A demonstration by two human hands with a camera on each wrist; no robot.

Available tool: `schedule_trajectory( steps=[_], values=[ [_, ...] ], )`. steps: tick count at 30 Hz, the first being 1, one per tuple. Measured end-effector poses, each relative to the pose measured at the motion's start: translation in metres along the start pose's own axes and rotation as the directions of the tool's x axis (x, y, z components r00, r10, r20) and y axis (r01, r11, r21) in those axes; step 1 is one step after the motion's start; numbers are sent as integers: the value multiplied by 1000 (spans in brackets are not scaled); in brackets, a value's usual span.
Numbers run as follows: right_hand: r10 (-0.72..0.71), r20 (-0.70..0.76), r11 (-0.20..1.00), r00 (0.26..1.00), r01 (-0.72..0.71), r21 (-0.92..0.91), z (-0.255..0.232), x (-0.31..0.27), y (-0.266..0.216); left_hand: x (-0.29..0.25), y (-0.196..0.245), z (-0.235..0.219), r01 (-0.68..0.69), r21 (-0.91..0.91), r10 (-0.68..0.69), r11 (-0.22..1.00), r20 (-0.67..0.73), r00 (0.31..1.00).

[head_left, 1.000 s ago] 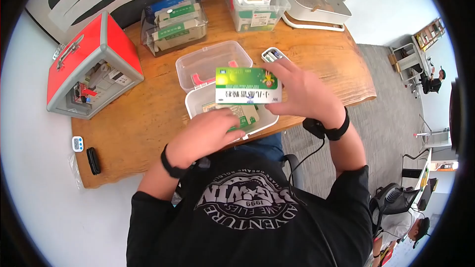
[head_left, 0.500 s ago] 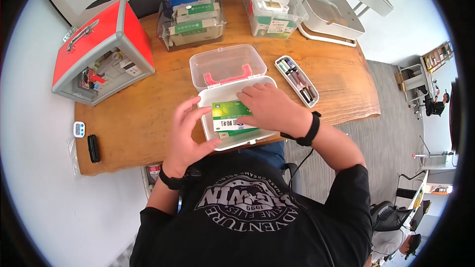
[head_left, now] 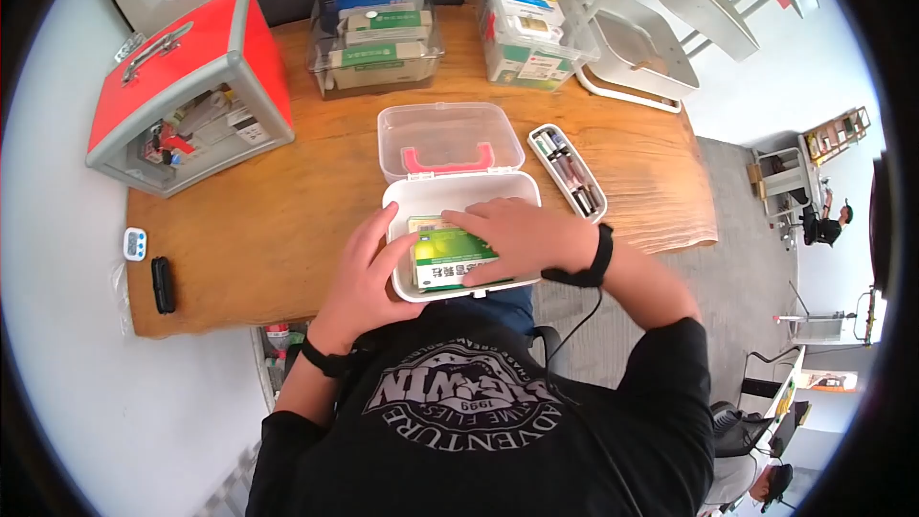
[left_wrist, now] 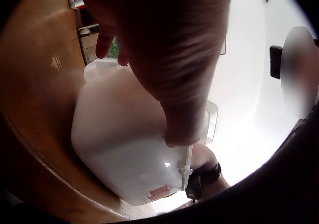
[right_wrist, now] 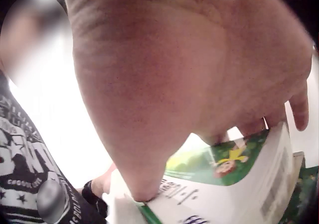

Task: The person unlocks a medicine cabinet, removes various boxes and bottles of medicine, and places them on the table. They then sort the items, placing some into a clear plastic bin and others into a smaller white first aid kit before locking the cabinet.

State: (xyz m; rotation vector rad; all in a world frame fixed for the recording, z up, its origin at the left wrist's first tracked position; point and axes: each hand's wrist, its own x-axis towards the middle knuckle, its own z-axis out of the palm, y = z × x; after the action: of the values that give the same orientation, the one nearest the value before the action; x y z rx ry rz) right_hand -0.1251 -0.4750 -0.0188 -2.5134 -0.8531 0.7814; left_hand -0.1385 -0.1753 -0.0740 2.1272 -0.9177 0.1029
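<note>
Green-and-white, flat rectangular cardboard carton [head_left: 442, 247]: inside open white plastic box [head_left: 414, 194] on brown wooden table [head_left: 330, 191], held btwn thumb & fingers of R hand [head_left: 526, 235]. Spread wide w/ L hand [head_left: 362, 273], fingertips at box's L rim, thumb by near rim. Hinged back on far side of box: clear plastic lid [head_left: 450, 127] w/ pink handle [head_left: 448, 169].

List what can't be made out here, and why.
Head view: the right end of the green-and-white cardboard carton, covered by the right grip.
Head view: most of what lies beneath, hidden by that carton.
Left wrist view: inside the open white plastic box, hidden by its wall.
Right wrist view: the carton's lower part, cut off by the frame.
Head view: reading on the white device with blue buttons, too small.
</note>
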Motion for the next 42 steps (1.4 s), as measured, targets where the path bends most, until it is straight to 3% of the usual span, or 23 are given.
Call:
schedule_trajectory(
  steps=[1,3,5,7,8,10,13,15,17,18,21,23,25,27,29,31,33,34,36,37,39,42],
  values=[
    [-18,-210,990,977,-13,-141,7,-7,-6,1,1,0,-6,-15,6,1000,-3,1000],
    [-34,-282,987,959,-13,-161,-6,-25,-17,3,5,-5,15,-12,-15,1000,52,999],
    [145,-436,980,888,-70,184,-27,-48,-11,3,5,-4,15,-40,-13,999,34,999],
    [454,-615,887,645,-262,380,-29,-68,27,2,6,-2,17,-59,-16,998,17,1000],
    [457,-613,886,645,-267,379,-24,-79,51,2,6,-2,32,-71,-31,997,20,999],
    [562,-703,787,435,-542,294,-2,-92,98,3,7,-3,40,-85,-38,996,24,999],
    [565,-718,771,406,-570,284,58,-88,131,8,15,-11,25,-23,-24,999,15,1000],
    [524,-731,787,438,-578,217,84,-78,136,13,30,-25,-8,73,0,997,117,993],
    [502,-814,758,291,-602,251,100,-67,138,22,40,-31,-30,68,18,997,169,985],
    [398,-881,793,256,-579,190,102,-62,136,26,42,-32,-75,61,59,995,232,971],
    [494,-838,790,230,-520,323,96,-66,128,29,35,-21,-138,133,93,981,295,951],
    [490,-836,801,246,-506,320,91,-76,129,27,29,-15,-157,155,113,975,264,958],
    [508,-834,819,216,-423,389,71,-87,109,24,23,-10,-168,176,123,970,240,963],
    [498,-835,845,234,-347,407,46,-94,81,22,18,-7,-143,52,129,988,209,969],
    [328,-872,928,363,-296,225,19,-98,49,18,15,0,-140,33,133,990,161,978],
    [302,-863,945,404,-243,217,1,-91,20,13,11,9,-143,13,141,990,104,985],
    [142,-802,988,581,-133,79,-13,-75,-2,6,6,22,-169,-86,153,982,-164,974],
    [29,-788,999,616,-44,2,-14,-65,-1,4,4,25,-166,-81,151,983,-172,974],
    [-44,-721,999,692,35,-27,-19,-43,-6,-1,0,27,-66,-219,-30,974,-409,912],
    [-62,-696,997,716,68,-18,-18,-34,-5,0,-2,28,-61,-213,-34,975,-414,910],
    [-70,-680,996,730,84,-13,-11,-18,6,7,-9,27,68,-586,-295,807,-302,907],
    [-72,-665,996,743,92,-6,-4,-9,14,11,-14,27,127,-644,-310,754,-179,934]
  ],
)
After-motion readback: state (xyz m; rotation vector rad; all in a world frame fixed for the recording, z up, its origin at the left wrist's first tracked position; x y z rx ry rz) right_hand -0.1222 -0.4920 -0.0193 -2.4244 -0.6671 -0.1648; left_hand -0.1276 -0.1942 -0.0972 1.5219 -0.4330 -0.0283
